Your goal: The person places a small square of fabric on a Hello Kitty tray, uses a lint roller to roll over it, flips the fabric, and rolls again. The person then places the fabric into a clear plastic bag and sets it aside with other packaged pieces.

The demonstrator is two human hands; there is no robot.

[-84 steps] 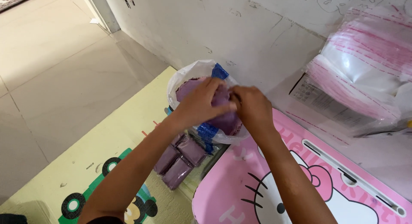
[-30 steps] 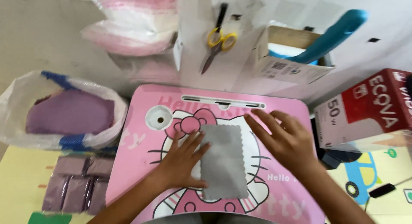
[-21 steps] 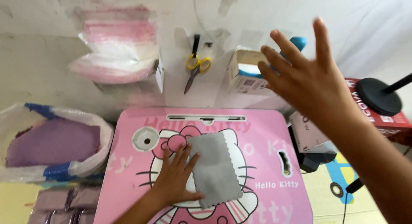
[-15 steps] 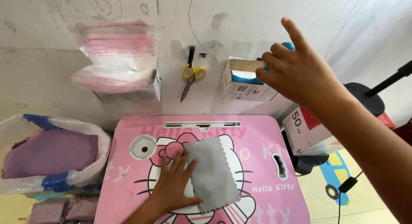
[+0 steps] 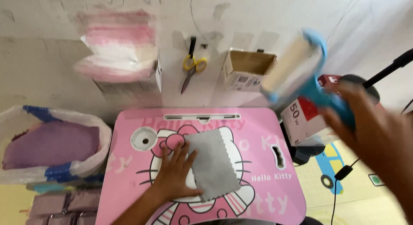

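- The left hand (image 5: 174,175) is lying flat with its fingers spread, pressing down the left edge of a grey cloth (image 5: 211,164) in the middle of the pink cartoon-cat table (image 5: 262,195).
- The right hand (image 5: 365,130) is closed around the handle of a blue lint roller (image 5: 294,68), carrying it in the air above the table's right side; both are blurring with motion.
- The roller's pale drum is sitting up and to the right of the cloth, well apart from it, so the cloth is lying down and to the left of the roller.
- The cloth's long axis is running roughly from the far side of the table toward the person, tilting slightly; its zigzag edge is facing right, toward the roller.
- The left hand is the nearer one to the cloth, touching it; the right one is not touching it.
- An open cardboard box (image 5: 247,70) and yellow-handled scissors (image 5: 191,65) are hanging on the wall behind, with a stack of pink-and-white packets (image 5: 118,46) to their left.
- A plastic bag of purple cloths (image 5: 49,143) is sitting on the floor just left of the table.
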